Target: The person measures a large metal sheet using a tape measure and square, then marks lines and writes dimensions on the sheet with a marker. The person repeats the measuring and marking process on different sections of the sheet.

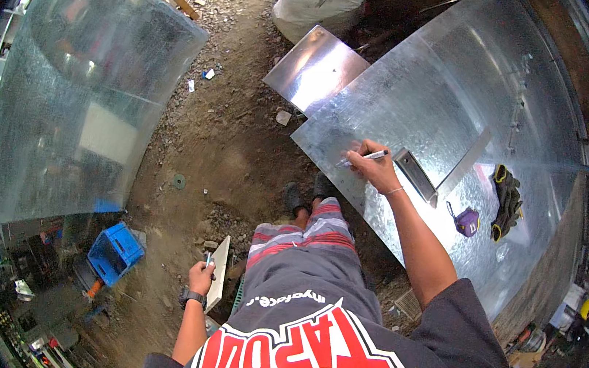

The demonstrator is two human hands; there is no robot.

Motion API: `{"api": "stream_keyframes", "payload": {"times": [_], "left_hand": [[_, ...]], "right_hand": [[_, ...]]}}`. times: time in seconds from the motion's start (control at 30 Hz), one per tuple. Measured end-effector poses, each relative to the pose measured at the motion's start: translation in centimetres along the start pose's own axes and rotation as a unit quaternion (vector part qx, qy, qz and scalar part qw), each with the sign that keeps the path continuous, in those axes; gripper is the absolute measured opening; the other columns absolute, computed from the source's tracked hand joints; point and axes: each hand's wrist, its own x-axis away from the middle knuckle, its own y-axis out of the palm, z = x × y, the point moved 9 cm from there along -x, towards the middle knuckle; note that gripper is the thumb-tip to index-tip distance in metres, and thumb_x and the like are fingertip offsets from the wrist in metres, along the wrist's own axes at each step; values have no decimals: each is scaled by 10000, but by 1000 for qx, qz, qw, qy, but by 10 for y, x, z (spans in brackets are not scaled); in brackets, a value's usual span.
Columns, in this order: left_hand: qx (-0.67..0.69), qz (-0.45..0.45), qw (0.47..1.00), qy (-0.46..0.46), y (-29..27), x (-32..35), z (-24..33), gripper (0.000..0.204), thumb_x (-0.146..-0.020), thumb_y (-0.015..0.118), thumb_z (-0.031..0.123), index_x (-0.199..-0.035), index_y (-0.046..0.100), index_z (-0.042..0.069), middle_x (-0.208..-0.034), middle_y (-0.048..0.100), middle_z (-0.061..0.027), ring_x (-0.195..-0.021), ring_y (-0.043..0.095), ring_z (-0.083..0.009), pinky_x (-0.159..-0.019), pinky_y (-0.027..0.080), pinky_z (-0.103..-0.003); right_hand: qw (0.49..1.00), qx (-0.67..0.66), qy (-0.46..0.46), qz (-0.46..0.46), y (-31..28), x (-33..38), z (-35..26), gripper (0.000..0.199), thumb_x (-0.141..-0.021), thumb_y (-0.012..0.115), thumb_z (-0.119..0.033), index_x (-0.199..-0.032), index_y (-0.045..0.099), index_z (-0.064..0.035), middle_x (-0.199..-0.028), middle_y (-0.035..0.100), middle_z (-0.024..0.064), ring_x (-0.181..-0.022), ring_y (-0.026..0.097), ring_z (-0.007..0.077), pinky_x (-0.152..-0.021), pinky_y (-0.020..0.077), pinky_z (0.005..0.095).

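My right hand (pixel 372 166) is closed around a marker pen (pixel 365 158), its tip low over a large galvanized metal sheet (pixel 409 88). Just beside that hand lies an L-shaped metal square (pixel 464 161), with one thick channel-like arm and one flat blade. A purple tape measure (pixel 465 221) and a pair of dark gloves with yellow cuffs (pixel 505 202) rest farther right on the sheet. Down at my left side, my left hand (pixel 200 278) is closed on a slim, light-tipped thing (pixel 209 257), too small to name. A watch is on that wrist.
Another large metal sheet (pixel 85 92) stands to the left, with a blue crate (pixel 114 253) near its lower corner. A small shiny plate (pixel 316 69) juts past the work sheet's far edge. Behind it is a white sack (pixel 324 4). A pale board (pixel 219 274) stands by my left hand.
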Motion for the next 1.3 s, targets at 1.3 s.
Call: {"api": "stream_keyframes", "payload": {"times": [1.3], "left_hand": [[111, 48, 982, -148, 86, 104, -12, 405, -981, 626, 259, -668, 498, 36, -586, 546, -67, -544, 537, -164, -550, 429, -376]], "right_hand": [[971, 167, -166, -53, 37, -45, -8, 316, -865, 741, -161, -670, 521, -44, -614, 560, 1, -606, 491, 57, -529, 404, 271]]}}
